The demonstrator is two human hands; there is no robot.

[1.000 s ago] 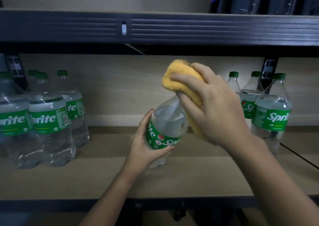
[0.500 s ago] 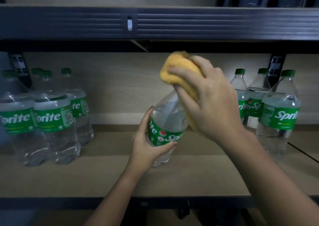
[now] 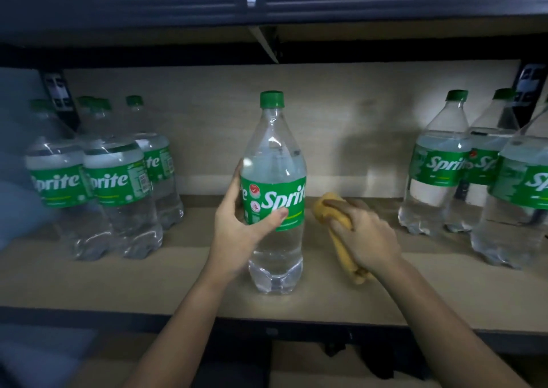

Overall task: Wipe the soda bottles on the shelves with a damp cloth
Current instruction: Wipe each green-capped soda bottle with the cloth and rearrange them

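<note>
Soda bottles are stocked on a wooden shelf (image 3: 148,284) in two groups: one at the left (image 3: 115,180), one at the right (image 3: 439,168). Between them, one Sprite bottle (image 3: 274,192) is stood upright near the front edge, green cap on. Its label is gripped by the left hand (image 3: 237,227), thumb across the front. A yellow cloth (image 3: 341,233) is clutched in the right hand (image 3: 367,239), just beside the bottle, apart from it.

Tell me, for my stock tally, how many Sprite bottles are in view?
8. A left cluster of four stands on the shelf, the centre bottle is gripped by the left hand, and a right group of three. More may be hidden behind them.
</note>
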